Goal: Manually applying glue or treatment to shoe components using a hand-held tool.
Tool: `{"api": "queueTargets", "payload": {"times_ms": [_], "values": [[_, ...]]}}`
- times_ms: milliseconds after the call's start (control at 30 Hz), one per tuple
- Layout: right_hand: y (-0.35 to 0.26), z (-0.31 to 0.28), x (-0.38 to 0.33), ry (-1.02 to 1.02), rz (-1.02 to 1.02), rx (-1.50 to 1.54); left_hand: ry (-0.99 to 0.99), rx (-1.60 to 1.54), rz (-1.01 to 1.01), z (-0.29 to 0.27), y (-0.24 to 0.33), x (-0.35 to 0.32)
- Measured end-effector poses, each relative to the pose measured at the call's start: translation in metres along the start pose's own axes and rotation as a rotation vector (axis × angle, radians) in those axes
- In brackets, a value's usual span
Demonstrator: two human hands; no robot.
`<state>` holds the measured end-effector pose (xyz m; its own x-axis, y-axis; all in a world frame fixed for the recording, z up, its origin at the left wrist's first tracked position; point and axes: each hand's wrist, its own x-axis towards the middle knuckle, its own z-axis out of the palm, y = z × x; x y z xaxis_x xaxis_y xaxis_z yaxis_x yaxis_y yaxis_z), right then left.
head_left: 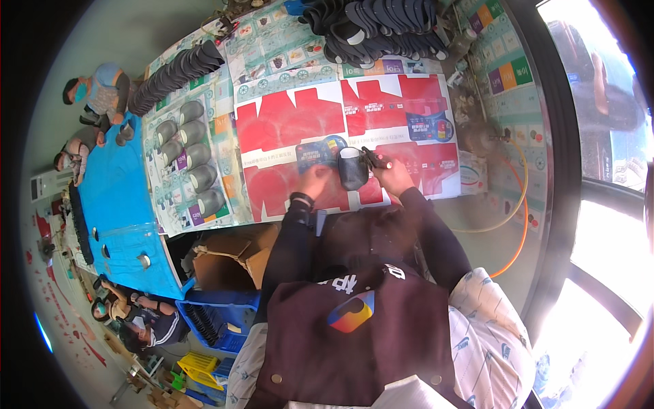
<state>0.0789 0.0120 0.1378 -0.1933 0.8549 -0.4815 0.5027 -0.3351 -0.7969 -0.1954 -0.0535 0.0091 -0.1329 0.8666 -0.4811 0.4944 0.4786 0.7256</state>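
Two hands meet over the red cardboard sheets on your table. Your left hand reaches in beside a dark, curved shoe sole; whether its fingers are closed on the sole you cannot tell from this view. Your right hand is pinched around a small dark tool whose tip touches the sole's top edge.

If your left hand is only resting there, the smooth, rounded sole could slip or twist under the tool, and the tip could skid onto your left fingers, which sit just beside it. Pressing at an angle on the slick printed cardboard would make that likelier.

More soles lie flat in two rows to your left, grey, oval and matte, and others stand stacked on edge in long dark ribbed rows at the far side.
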Motion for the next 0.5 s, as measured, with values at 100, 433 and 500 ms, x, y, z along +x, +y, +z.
{"api": "queueTargets", "payload": {"times_ms": [100,433,500], "values": [[0.01,-0.003,0.007,-0.19,0.08,0.076,0.003,0.049,0.063,-0.049,-0.022,-0.018],[-0.002,-0.015,0.011,-0.195,0.022,0.075,-0.096,-0.2,-0.195,-0.168,-0.018,-0.076],[-0.002,-0.018,0.012,-0.392,0.074,0.067,-0.054,-0.348,-0.154,-0.192,-0.015,-0.076]]}}
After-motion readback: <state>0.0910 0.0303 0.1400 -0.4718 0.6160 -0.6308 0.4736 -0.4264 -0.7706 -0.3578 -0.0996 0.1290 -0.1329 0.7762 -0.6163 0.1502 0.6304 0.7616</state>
